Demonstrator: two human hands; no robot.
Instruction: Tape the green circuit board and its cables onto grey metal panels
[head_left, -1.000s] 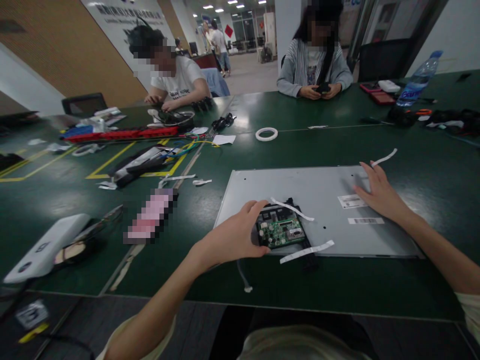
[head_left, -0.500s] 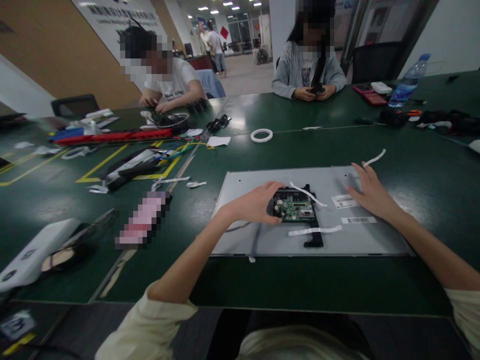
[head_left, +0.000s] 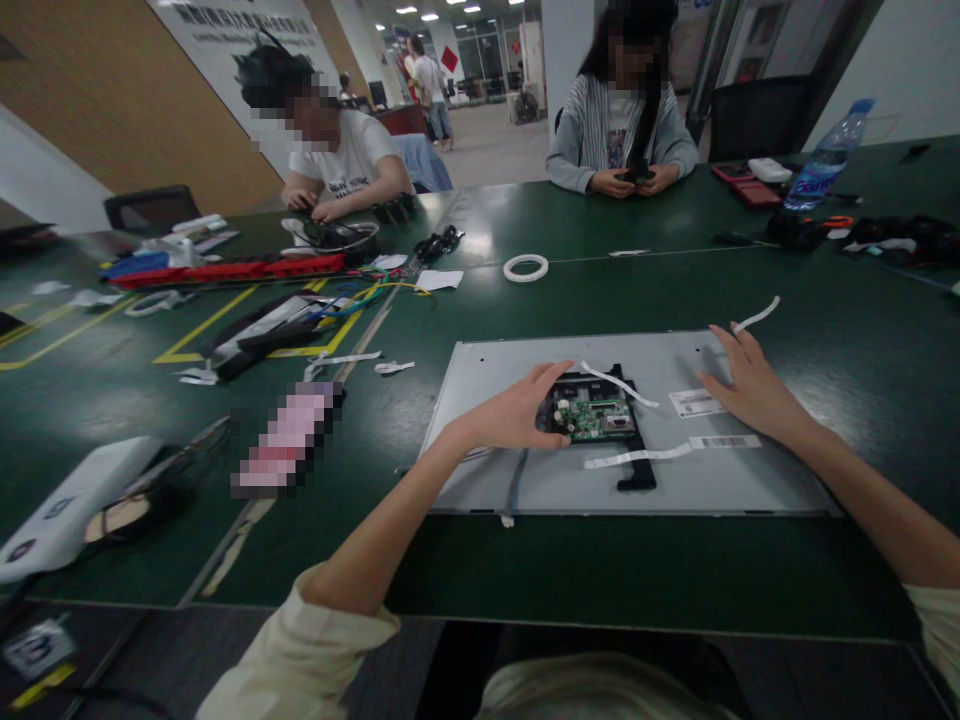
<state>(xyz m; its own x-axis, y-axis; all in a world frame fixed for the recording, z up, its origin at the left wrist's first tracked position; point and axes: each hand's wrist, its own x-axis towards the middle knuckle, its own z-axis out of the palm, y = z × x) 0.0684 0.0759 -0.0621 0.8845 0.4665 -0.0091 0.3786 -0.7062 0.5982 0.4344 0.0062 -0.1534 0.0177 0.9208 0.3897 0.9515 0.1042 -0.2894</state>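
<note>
A flat grey metal panel (head_left: 525, 350) lies on the table before me. On it sits a green circuit board (head_left: 596, 418) in a black bracket (head_left: 643, 465). My left hand (head_left: 521, 408) curls round the left side of the board and bracket, thumb at the near edge, fingers at the far edge. One white tape strip (head_left: 622, 385) crosses the bracket's upper right; another tape strip (head_left: 637, 455) runs over its lower part. My right hand (head_left: 750, 385) rests with spread fingers on the panel's right side, beside a white label (head_left: 694, 402). A short tape strip (head_left: 757, 316) sticks out at its fingertips.
A tape roll (head_left: 526, 267) lies beyond the panel. Left are a phone (head_left: 289, 440), a white device (head_left: 82, 505) and bundled cables (head_left: 270, 335). A water bottle (head_left: 829, 155) stands far right. Two people sit across the table (head_left: 637, 570).
The panel and both hands appear very slightly farther right in view. My left hand keeps its hold on the circuit board, and my right hand stays spread on the panel.
</note>
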